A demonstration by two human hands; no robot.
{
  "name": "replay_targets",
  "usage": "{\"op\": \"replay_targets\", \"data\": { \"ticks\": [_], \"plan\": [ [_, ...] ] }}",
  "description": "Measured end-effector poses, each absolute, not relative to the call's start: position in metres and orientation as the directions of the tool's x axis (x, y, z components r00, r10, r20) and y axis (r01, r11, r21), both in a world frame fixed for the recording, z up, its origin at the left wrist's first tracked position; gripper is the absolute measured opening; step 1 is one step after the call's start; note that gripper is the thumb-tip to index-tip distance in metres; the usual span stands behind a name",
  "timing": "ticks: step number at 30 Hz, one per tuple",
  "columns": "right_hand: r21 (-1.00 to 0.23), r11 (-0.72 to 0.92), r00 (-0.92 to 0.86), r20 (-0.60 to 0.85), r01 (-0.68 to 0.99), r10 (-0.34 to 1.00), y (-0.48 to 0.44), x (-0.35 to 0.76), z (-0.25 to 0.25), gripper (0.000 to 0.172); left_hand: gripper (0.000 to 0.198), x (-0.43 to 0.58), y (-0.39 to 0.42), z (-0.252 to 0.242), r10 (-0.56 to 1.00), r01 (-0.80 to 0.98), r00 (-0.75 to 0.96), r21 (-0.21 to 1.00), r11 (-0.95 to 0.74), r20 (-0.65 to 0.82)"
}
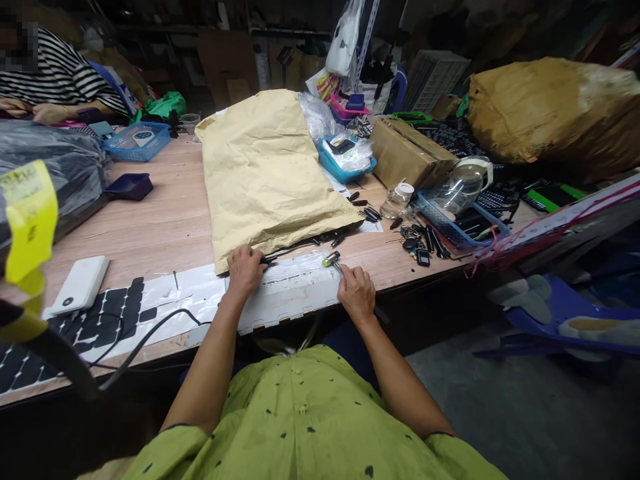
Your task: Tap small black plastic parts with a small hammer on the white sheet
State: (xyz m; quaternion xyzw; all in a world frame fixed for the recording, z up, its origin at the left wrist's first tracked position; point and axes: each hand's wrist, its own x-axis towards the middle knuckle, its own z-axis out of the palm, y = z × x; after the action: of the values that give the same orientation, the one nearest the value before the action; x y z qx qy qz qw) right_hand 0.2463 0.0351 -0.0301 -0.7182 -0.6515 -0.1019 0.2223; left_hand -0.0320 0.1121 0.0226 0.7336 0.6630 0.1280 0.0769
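My right hand (357, 291) is wrapped round a small hammer (331, 259), whose yellow-green and dark head points up and left above the table edge. Its dark handle end sticks out below my fist. My left hand (244, 270) is closed at the lower edge of a large tan paper bag (270, 173), with a small black piece (269, 259) at its fingertips; its exact kind is too small to tell. Between both hands lies a white board (295, 290) with clear plastic on it. Several black pieces (338, 239) show at the mouth of the bag.
Left are a white box (83, 283), a black-patterned sheet (117, 313) and a cable (150, 333). A small dark tray (130, 187) and a blue basket (137, 141) stand behind. Rightward are a jar (397, 200), key fobs (423, 257) and a carton (410, 153). Another person sits far left.
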Motion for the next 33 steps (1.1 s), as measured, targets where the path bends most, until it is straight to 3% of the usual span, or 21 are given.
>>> {"op": "replay_targets", "data": {
  "ticks": [7, 15, 19, 24, 28, 33],
  "plan": [
    [-0.167, -0.05, 0.119, 0.435, 0.985, 0.893, 0.035, 0.246, -0.028, 0.038, 0.011, 0.019, 0.08, 0.003, 0.926, 0.815, 0.357, 0.444, -0.372, 0.12],
    [-0.234, -0.04, 0.145, 0.454, 0.971, 0.879, 0.036, 0.251, -0.029, 0.027, 0.018, 0.016, 0.079, -0.018, 0.943, 0.718, 0.289, 0.613, -0.329, 0.168],
    [-0.312, -0.043, 0.182, 0.432, 0.949, 0.883, 0.037, 0.255, -0.028, 0.021, 0.01, 0.017, 0.082, -0.018, 0.945, 0.699, 0.286, 0.641, -0.319, 0.159],
    [-0.489, 0.026, 0.228, 0.451, 0.872, 0.863, 0.026, 0.25, -0.018, 0.027, 0.013, 0.021, 0.08, -0.013, 0.949, 0.714, 0.292, 0.631, -0.301, 0.122],
    [-0.636, 0.165, 0.146, 0.407, 0.754, 0.902, 0.012, 0.236, -0.008, 0.03, 0.014, 0.022, 0.079, -0.01, 0.952, 0.722, 0.288, 0.63, -0.285, 0.1],
    [-0.69, 0.219, 0.065, 0.36, 0.69, 0.931, 0.001, 0.222, -0.004, 0.029, 0.014, 0.022, 0.08, -0.011, 0.954, 0.726, 0.285, 0.629, -0.276, 0.09]
  ]
}}
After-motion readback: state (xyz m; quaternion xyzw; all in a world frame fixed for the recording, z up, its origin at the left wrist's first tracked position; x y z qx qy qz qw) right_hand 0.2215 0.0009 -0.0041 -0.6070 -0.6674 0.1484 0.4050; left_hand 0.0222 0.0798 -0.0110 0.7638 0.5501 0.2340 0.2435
